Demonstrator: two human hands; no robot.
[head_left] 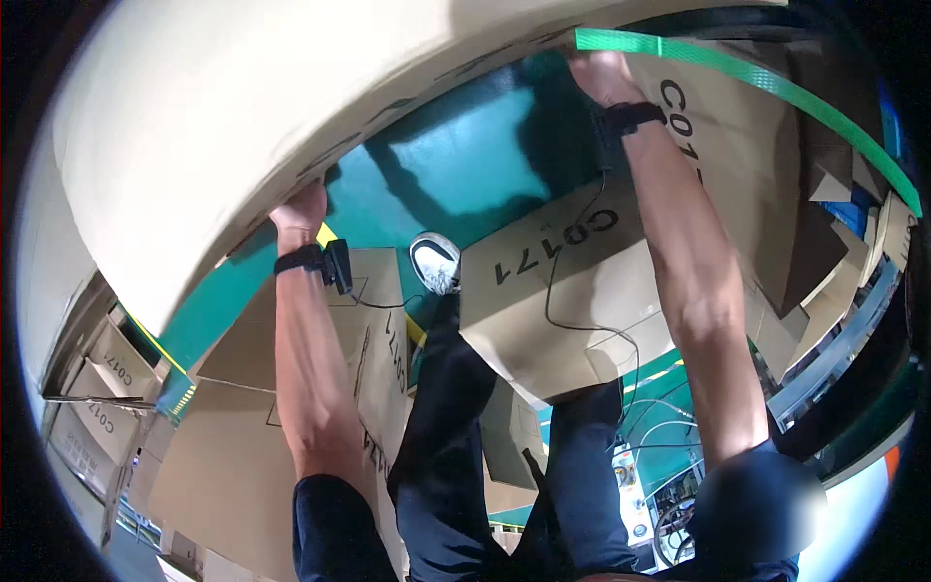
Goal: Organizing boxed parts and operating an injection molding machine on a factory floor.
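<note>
Both hands gripped a big, pale cardboard sheet (242,107) held up close above the green floor (465,165).
It looked light, stiff yet bendy; the left hand (299,209) and right hand (601,76) clasped its lower edge, well apart.

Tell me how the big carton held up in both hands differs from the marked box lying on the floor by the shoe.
The big pale carton is raised, gripped by the left hand and right hand; the marked box lies on the green floor untouched. The carton looks paler and fills more of the view. A green strap runs beside the carton only. Both are cardboard.
</note>
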